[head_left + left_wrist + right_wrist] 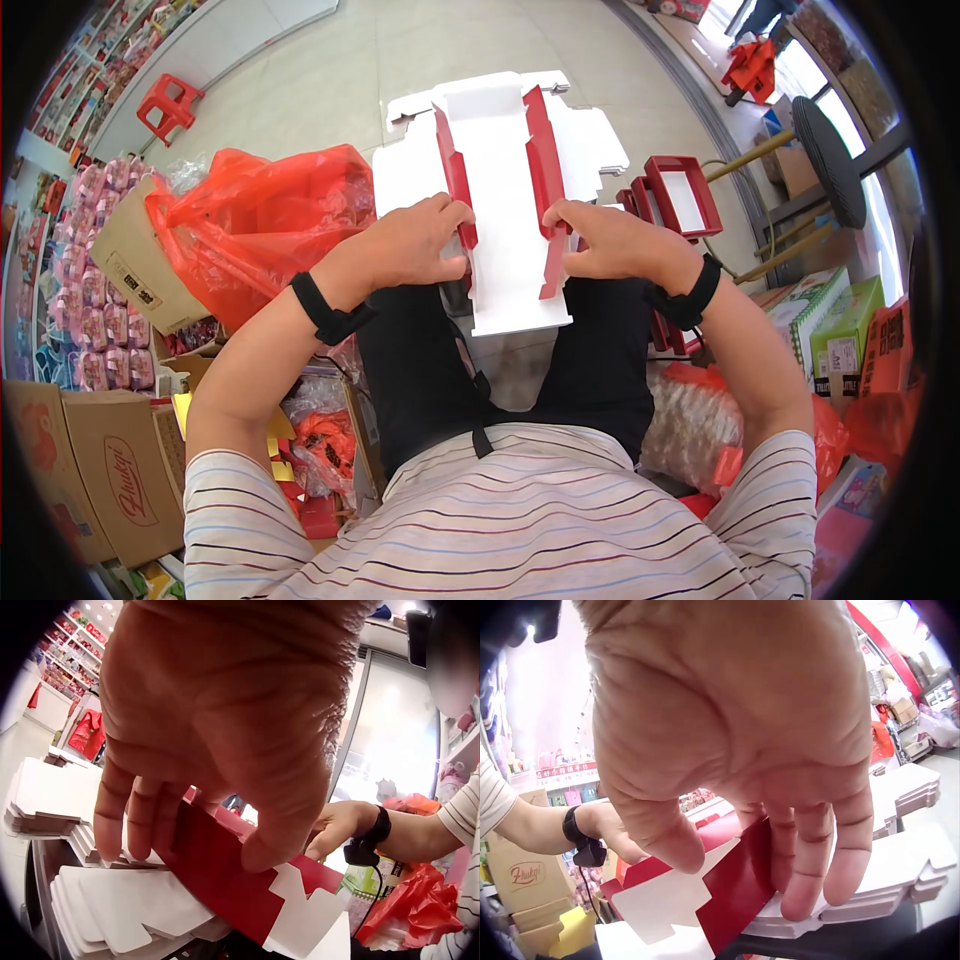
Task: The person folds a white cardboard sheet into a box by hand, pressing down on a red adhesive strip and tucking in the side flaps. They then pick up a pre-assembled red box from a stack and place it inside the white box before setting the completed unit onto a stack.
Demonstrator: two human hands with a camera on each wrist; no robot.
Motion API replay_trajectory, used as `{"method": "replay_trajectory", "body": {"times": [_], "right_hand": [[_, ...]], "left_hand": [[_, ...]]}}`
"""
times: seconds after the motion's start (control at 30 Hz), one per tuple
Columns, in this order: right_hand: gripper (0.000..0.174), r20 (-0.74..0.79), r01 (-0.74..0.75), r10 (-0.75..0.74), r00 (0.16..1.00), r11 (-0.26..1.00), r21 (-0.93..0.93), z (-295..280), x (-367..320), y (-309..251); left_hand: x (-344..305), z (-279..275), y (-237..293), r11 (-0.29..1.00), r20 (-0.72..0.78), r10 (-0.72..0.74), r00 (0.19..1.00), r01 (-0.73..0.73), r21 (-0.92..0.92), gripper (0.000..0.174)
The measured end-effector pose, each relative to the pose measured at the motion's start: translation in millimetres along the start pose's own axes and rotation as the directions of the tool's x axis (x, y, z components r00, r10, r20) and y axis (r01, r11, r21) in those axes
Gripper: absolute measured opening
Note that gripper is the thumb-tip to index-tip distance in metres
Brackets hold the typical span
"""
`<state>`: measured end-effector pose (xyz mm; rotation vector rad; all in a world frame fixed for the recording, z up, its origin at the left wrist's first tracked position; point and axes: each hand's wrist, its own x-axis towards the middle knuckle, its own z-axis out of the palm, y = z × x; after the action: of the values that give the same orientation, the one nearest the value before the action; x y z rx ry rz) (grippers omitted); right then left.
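Box blank (505,200) held over the lap by its two red side flaps

Left hand (415,245) pinches the flap at 9 o'clock; right hand (610,240) pinches the flap at 3 o'clock; the blank lies on a stack of flat blanks (400,175); red bag (260,220) at 9 o'clock; red trays (685,195) at 2 o'clock.

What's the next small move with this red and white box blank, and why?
Probably fold the end tabs inward: the left hand and right hand each pinch a raised red side flap of the box blank, its tabs loose.
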<state>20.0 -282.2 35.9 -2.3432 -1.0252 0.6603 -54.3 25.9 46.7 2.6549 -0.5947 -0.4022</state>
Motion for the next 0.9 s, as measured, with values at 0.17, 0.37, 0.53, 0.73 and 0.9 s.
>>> {"method": "replay_trajectory", "body": {"times": [0.17, 0.37, 0.53, 0.73, 0.9], "right_hand": [[0.037, -0.075, 0.015, -0.023, 0.997, 0.994, -0.104, 1, 2, -3], [0.028, -0.162, 0.096, -0.107, 0.981, 0.993, -0.075, 9, 8, 7], [0.032, -0.16, 0.035, -0.024, 0.987, 0.997, 0.062, 12, 12, 16], [0.036, -0.137, 0.018, 0.004, 0.991, 0.987, 0.158, 11, 12, 10], [0.035, -0.207, 0.013, 0.07, 0.976, 0.927, 0.375, 13, 13, 7]], "left_hand": [[6, 2, 4, 0.999, 0.011, -0.029, 1.0, 0.029, 0.018, 0.058], [4, 2, 10, 0.997, 0.021, -0.033, 0.999, 0.032, 0.064, 0.055], [-1, 14, 12, 0.987, -0.118, 0.016, 0.993, 0.003, 0.162, 0.045], [4, 27, 10, 0.991, -0.323, -0.031, 0.946, 0.071, 0.112, 0.026], [14, 42, 7, 0.984, -0.51, 0.019, 0.86, 0.074, 0.161, 0.02]]}}
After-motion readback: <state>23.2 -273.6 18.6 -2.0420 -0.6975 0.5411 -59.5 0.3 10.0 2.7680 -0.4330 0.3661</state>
